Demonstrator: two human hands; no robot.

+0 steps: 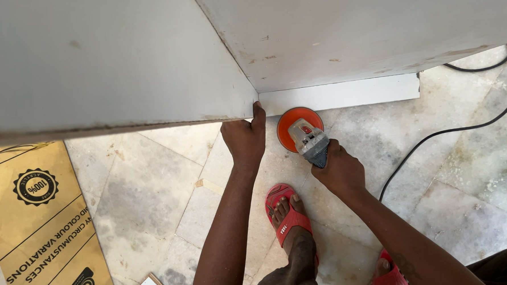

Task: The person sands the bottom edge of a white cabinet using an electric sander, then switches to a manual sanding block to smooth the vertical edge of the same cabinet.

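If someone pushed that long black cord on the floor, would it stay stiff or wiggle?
The black cord would probably wiggle: it already lies in loose curves across the stone floor. It looks thin, so likely light, and should slide easily on those smooth tiles.

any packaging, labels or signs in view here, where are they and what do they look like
Flat protective sheet: on the floor at lower left, tan-yellow, with black line borders, a round black seal mark and black lettering.
Sandal strap mark: on the red sandal near the centre bottom, small white print.
No screens or signs show.
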